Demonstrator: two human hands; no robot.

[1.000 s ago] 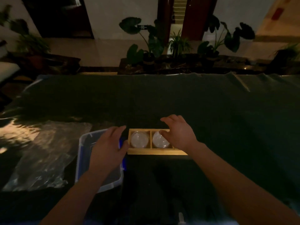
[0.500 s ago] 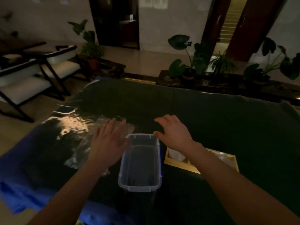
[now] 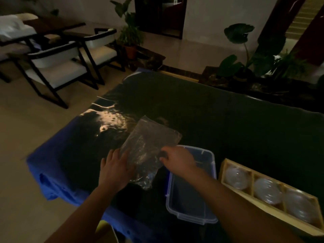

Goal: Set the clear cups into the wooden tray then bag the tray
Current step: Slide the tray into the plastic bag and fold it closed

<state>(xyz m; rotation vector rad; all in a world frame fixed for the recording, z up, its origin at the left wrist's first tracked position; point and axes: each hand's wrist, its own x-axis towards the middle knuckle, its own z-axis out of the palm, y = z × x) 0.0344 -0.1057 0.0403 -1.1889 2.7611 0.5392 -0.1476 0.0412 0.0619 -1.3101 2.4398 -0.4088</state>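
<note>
From my head view, I can read no writing on anything; the light is dim. Half a second ago my hands hovered open on either side of the bin; now both have moved left onto the bag, and my view has swung left with them, leaving the tray at the right edge.

My left hand [image 3: 114, 170] lies flat, fingers [image 3: 110, 156] spread, its thumb side at the bag's [image 3: 149, 149] near left edge, touching or just under it. My right hand [image 3: 177, 161] is curled, fingers pinched together on the bag's right edge. I cannot tell whether the bag's near end is lifted off the table [image 3: 228, 120].

The empty bin [image 3: 191, 206] sits just right of the bag, under my right wrist. The tray [image 3: 252, 187] rests on the table beside the bin, a cup [image 3: 236, 178] in each of its three compartments.
</note>
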